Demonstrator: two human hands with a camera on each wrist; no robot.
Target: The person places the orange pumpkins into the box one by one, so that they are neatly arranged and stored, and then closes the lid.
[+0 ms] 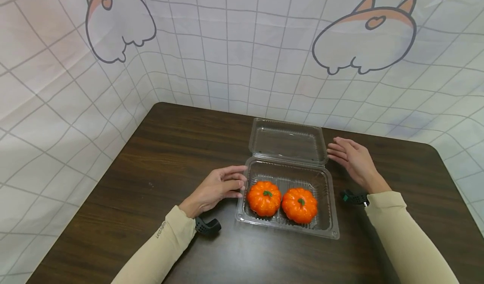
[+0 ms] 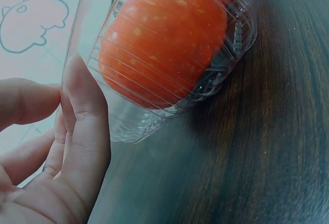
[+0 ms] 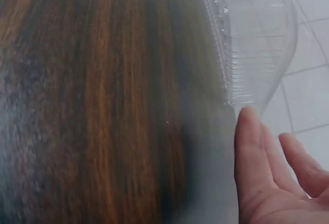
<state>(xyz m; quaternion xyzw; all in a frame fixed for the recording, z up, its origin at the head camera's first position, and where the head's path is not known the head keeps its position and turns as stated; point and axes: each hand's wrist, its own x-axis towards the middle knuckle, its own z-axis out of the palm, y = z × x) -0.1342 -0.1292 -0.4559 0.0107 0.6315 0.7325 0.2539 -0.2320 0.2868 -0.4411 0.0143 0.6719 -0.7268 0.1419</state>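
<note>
A clear plastic clamshell box lies open on the dark wooden table, its lid tipped back. Two orange toy pumpkins sit side by side in the base, one on the left and one on the right. My left hand rests with relaxed fingers against the box's left wall; in the left wrist view the fingers touch the clear wall beside the left pumpkin. My right hand is spread flat at the lid's right edge, fingertips just below the lid corner.
A white grid-patterned cloth backdrop with cartoon prints surrounds the table at the back and left. Bare tabletop stretches left of the box and in front of it. The table's rounded far right corner lies past my right hand.
</note>
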